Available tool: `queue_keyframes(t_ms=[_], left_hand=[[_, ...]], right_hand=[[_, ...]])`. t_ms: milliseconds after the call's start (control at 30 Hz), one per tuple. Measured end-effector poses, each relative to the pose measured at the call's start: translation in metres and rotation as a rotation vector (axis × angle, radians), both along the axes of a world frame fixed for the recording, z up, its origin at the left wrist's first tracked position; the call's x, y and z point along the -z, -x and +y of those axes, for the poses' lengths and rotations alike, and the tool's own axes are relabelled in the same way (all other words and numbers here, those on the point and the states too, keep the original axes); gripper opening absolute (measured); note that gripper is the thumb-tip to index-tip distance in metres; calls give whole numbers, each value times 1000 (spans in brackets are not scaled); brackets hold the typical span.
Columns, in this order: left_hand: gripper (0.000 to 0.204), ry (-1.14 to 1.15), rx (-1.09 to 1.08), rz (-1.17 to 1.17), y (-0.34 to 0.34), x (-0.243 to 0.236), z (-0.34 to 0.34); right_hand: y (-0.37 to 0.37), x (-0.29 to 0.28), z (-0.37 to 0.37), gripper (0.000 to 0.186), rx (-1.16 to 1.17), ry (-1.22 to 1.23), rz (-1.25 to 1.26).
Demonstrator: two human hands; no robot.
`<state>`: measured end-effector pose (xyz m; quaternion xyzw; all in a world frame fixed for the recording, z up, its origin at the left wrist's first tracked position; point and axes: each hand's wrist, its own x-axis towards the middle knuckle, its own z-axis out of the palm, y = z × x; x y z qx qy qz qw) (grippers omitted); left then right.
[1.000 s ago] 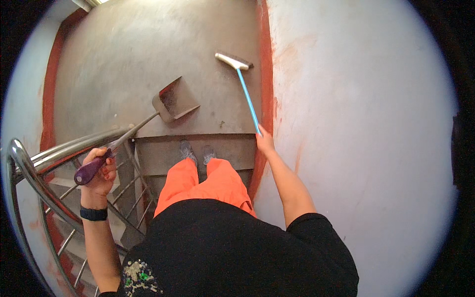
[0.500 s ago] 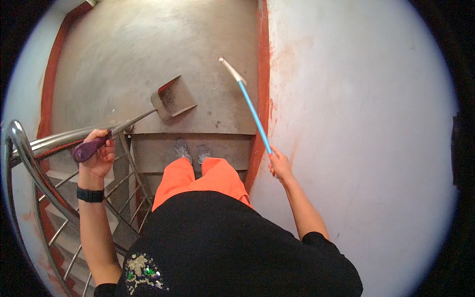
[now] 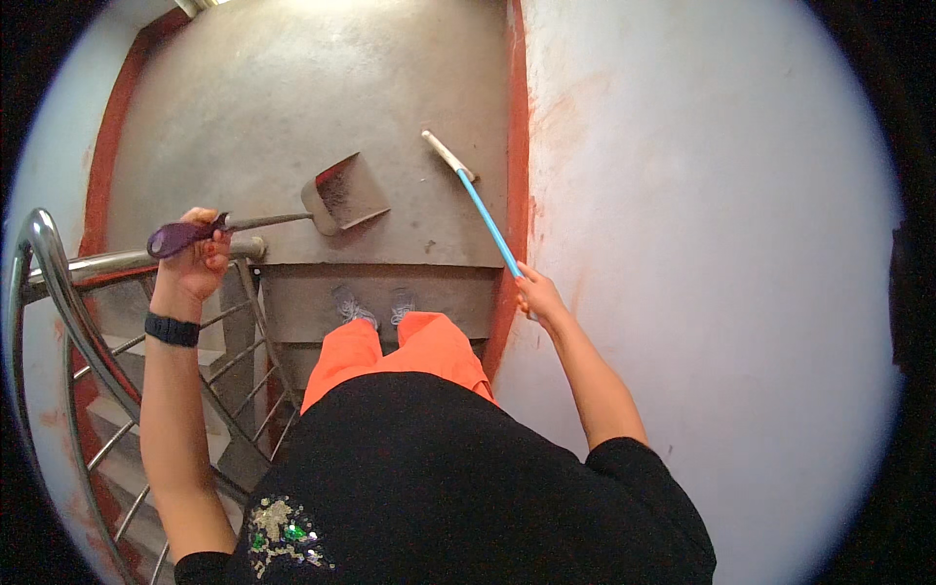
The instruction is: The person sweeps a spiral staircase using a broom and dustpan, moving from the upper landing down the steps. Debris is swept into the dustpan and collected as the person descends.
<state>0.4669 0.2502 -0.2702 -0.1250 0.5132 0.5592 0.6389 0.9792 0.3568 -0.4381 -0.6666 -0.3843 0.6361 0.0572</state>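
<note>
My left hand [image 3: 198, 265] is closed round the purple grip of a long-handled dustpan [image 3: 325, 216], above the metal railing. The dustpan's grey pan lies on the landing just past the step's edge, its mouth facing right and away from me. Dark, fine debris shows inside it. Fingers wrapped, my right hand [image 3: 539, 295] holds the blue handle of a broom [image 3: 487, 219] beside the right wall. The broom's narrow, cream-coloured head points to the far left, over the landing to the right of the pan. Whether its bristles touch the floor I cannot tell.
A shiny metal railing [image 3: 122, 261] curves along the left, with stairs [image 3: 127, 463] beyond its bars. My feet [image 3: 400, 302] stand on a step below the concrete landing [image 3: 292, 78]. A white wall [image 3: 702, 214] with a red base strip [image 3: 519, 88] borders the right.
My left hand has moved up and away from me, and the dustpan's handle lies flatter across the view. The broom head has shifted slightly left and nearer; my right hand moved a little forward and left.
</note>
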Motion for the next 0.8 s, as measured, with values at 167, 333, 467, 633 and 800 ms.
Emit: queue_keyframes(t_ms=[167,333,467,633,800], left_hand=[[16,42,-13,55,5,-6,27],[18,61,23,-8,18,-5,40],[18,62,34,-10,21,0,44],[17,16,9,-7,28,2,37],[19,40,-25,110,13,-4,45]], right_hand=[[-9,-9,12,37,-217,-202,-250],[21,85,44,44,-212,-379,-294],[47,78,0,45,-239,-308,-236],[15,5,-43,44,-154,-57,-27],[0,24,-37,41,-327,-380,-260]])
